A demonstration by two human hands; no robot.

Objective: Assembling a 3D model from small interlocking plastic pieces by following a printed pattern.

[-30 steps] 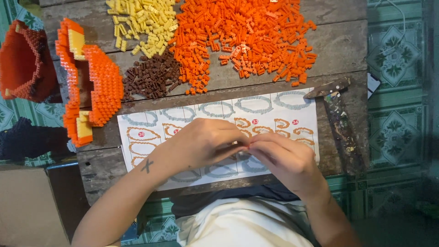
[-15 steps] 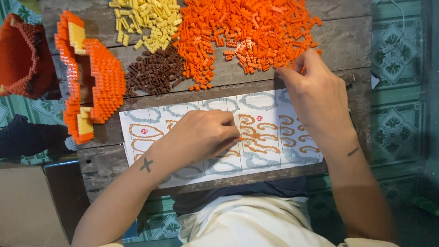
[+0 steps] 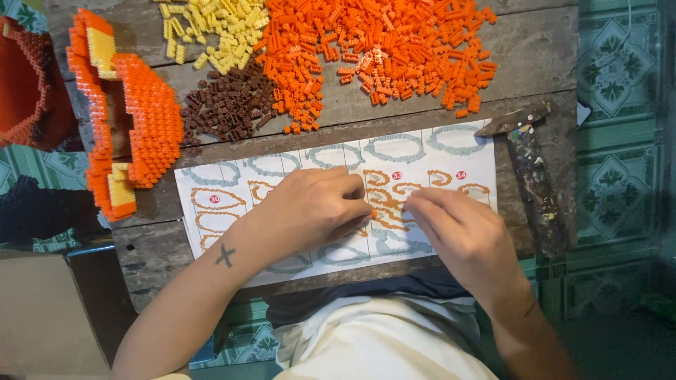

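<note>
On the wooden bench [image 3: 394, 105], a white pattern sheet [image 3: 465, 151] drawn with grey and orange oval outlines carries three small red round labels. Both hands lie on it: the left hand [image 3: 313, 207] curled shut, the right hand [image 3: 458, 232] with fingers bent, meeting over a curved row of orange bricks [image 3: 386, 205]; whether either pinches a brick is hidden. At twelve o'clock lie three loose piles: orange [image 3: 394, 46], yellow [image 3: 211, 28], brown [image 3: 229, 105]. A hammer [image 3: 531, 165] lies at three o'clock.

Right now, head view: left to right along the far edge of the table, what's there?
Orange-and-yellow brick build → yellow brick pile → brown brick pile → orange brick pile → hammer
</note>
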